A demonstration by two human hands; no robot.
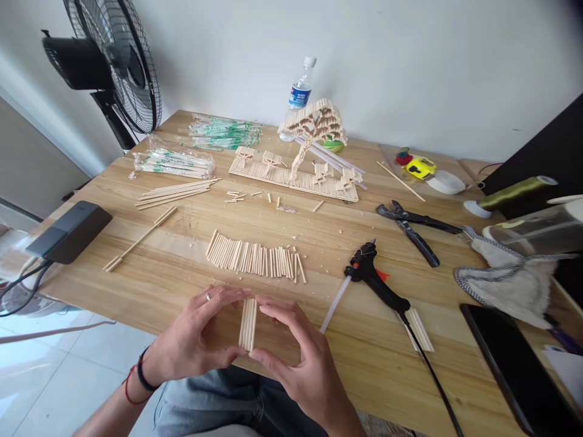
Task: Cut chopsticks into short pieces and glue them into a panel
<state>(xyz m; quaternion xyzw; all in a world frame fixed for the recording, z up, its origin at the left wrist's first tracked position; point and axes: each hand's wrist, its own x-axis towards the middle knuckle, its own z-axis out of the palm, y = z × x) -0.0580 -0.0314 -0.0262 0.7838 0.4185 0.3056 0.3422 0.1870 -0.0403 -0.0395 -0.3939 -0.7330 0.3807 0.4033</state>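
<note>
Pinching stick bundle (248, 325) | L hand (195, 337) + R hand (300, 358) grips clamped on it | axis fwd-back (flat)

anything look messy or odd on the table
Only minor mess: short offcuts lie scattered on the table between the row of cut sticks and the stick model. Left hand and right hand hold a stick bundle.

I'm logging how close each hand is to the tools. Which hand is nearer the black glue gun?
Right. The right hand sits just left of the glue gun, fingers on the stick bundle; the left hand holds the bundle's far side, farther away.
</note>
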